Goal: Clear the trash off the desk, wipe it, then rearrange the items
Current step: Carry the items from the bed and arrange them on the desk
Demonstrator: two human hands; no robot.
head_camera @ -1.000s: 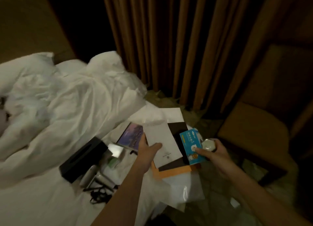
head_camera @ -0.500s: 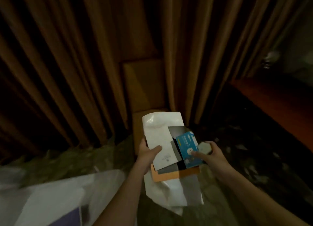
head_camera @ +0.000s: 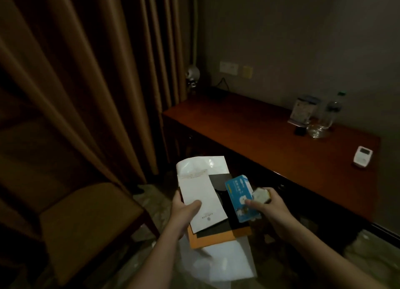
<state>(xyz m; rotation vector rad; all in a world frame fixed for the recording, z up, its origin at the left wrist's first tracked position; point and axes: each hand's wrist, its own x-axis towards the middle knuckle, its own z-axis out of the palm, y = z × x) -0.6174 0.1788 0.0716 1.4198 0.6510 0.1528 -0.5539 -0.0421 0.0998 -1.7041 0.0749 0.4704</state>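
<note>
**Paper stack and blue box held off the table's near left corner**

From my remote seat I read both hands as loaded and held in the air, short of the table's (head_camera: 249, 137) near edge and close to its near left corner.

The left hand (head_camera: 186, 215) grips the paper stack (head_camera: 216, 239). Its thumb lies flat across the top sheet and its fingers are tucked underneath, out of my sight. From the top down, the stack shows a white envelope (head_camera: 201, 198), a black card (head_camera: 219, 183), an orange envelope (head_camera: 213, 241) and a glossy white sheet (head_camera: 225, 265) that sticks out at both ends.

The right hand (head_camera: 275, 210) pins the blue box (head_camera: 239, 196) against the right side of the stack with its thumb. Its curled fingers also hold a small pale object (head_camera: 262, 195), which I cannot identify.

None of these things touch the table.

Near the table's far right corner a card stand (head_camera: 303, 111), a water bottle (head_camera: 335, 105) and a glass (head_camera: 318, 127) are clustered together. A small white device (head_camera: 362, 156) lies apart from them at the right edge. A round silvery object (head_camera: 192, 74) stands at the far left corner, beside the brown curtain (head_camera: 75, 83). A padded chair (head_camera: 86, 223) stands on the floor to the left of the table.
</note>
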